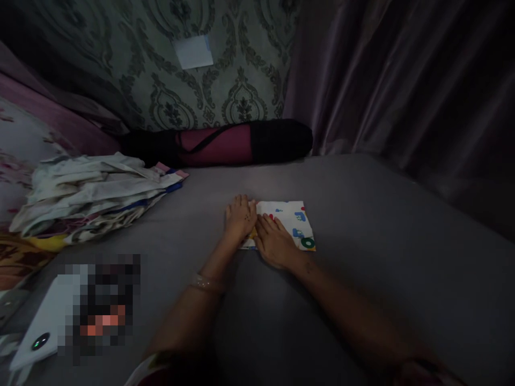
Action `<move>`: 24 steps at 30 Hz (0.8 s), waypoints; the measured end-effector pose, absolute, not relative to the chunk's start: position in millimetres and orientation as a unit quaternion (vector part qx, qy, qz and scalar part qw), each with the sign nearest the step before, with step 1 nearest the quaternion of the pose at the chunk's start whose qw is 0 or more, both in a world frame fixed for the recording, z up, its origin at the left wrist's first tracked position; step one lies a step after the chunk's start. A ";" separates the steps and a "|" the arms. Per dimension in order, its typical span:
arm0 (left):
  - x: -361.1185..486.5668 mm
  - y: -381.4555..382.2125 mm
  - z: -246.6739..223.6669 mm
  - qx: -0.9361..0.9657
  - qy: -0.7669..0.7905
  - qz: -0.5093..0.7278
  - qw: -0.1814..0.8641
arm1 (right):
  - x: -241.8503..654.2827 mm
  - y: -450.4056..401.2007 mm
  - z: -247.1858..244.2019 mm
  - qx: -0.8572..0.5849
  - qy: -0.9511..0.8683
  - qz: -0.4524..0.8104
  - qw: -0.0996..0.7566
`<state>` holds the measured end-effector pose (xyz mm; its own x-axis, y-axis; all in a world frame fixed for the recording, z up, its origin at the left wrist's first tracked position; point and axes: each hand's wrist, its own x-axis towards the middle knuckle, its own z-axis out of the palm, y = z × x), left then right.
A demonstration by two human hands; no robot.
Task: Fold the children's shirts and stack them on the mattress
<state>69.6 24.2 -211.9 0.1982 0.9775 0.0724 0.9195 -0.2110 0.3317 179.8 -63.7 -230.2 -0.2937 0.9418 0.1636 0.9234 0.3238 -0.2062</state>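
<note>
A folded white cloth (287, 214) with blue, red, yellow and green prints lies flat on the grey sheet. My left hand (241, 219) rests palm down on its left end, fingers stretched out and pointing away from me. Close beside it, my right hand (277, 244) lies flat on the cloth's near middle part, its fingers extended up and to the left. Both palms press on the fabric without gripping it, and they cover much of its left half. A clear bangle (208, 283) circles my left wrist.
A pile of folded pale clothes (96, 187) sits at the left. Nearer me is a white phone-like device (48, 321) beside a blurred-out patch. A black and magenta bolster-shaped bag (217, 145) lies along the patterned wall, and a purple curtain (341, 80) hangs at the right.
</note>
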 end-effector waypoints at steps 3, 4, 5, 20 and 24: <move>75.9 16.8 -213.5 0.780 0.602 0.125 0.113 | 185.6 -58.1 -231.7 -0.625 -0.767 0.009 0.142; 78.8 13.9 -217.3 0.788 0.594 0.125 0.105 | 190.0 -54.6 -233.0 -0.654 -0.742 -0.006 0.149; 81.8 11.2 -222.2 0.796 0.585 0.125 0.091 | 195.1 -50.8 -234.6 -0.682 -0.716 -0.013 0.149; 61.4 17.2 -250.7 0.801 0.566 0.182 0.070 | 234.7 -46.0 -230.3 -0.697 -0.682 0.143 0.172; 24.9 25.4 -245.8 0.756 0.622 0.196 0.058 | 273.0 -60.2 -219.8 -0.771 -0.585 0.150 0.201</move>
<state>24.9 25.4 -245.8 0.1506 0.9629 0.2241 0.9177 -0.2204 0.3304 273.0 -60.2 -219.8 0.2705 0.9627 0.0033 0.8424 -0.2350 -0.4849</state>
